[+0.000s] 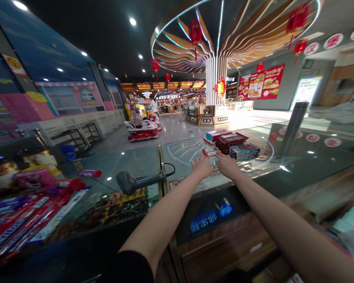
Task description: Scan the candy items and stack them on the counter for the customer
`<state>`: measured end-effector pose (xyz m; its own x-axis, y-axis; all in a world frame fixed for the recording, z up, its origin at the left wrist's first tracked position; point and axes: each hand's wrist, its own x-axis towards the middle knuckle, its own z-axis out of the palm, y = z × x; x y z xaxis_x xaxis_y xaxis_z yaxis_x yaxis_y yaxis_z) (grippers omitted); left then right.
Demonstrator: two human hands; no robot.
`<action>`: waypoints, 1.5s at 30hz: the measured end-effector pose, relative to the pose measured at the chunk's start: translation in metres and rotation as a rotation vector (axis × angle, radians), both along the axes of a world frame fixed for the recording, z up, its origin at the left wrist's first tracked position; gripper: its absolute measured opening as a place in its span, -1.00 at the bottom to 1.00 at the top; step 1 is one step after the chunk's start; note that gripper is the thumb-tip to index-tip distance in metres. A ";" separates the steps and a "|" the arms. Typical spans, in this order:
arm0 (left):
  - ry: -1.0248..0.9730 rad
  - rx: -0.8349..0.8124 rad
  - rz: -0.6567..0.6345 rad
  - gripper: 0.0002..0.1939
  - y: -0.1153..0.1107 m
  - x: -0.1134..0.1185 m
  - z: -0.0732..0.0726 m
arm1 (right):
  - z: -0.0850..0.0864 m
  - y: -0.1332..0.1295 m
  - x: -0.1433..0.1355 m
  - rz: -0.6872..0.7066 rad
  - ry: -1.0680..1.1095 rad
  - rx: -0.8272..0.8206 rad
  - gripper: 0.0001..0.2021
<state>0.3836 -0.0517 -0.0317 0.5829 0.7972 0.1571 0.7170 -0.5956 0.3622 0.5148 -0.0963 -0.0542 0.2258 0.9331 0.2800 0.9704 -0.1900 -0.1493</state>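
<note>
A small red-and-white packet [211, 151] is at the fingertips of both hands over the glass counter. My right hand [228, 166] has its fingers closed at the packet's right end. Just below the left end, my left hand [203, 167] reaches forward with its fingers apart, close to or touching the packet; the contact is too small to make out. Right behind are stacked goods: a dark red-brown pack [231, 139], a red and light-blue box [216, 135] and several blue-grey boxes [244, 151].
A dark handheld barcode scanner [141, 181] lies left of my forearms, its cable looping at the right. Red tube packs [26, 224] and a pink bag [35, 179] crowd the far left. Beyond the glass counter [301, 169] stand a red-and-white kiddie ride [141, 129] and a person [153, 105].
</note>
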 end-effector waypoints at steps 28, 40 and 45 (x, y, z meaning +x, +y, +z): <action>0.073 0.004 -0.024 -0.55 -0.008 -0.023 0.008 | 0.000 -0.006 -0.002 0.002 -0.080 0.084 -0.59; 0.037 0.061 -0.036 -0.56 -0.018 -0.078 0.038 | 0.013 -0.016 -0.026 0.090 -0.172 0.103 -0.60; -0.035 0.036 -0.004 -0.60 -0.021 -0.099 0.048 | 0.023 -0.013 -0.050 0.165 -0.173 0.123 -0.61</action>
<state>0.2848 -0.0731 0.0167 0.5796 0.7884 0.2061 0.7017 -0.6115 0.3656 0.4644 -0.1098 -0.0313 0.0122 0.9097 0.4150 0.9998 -0.0175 0.0091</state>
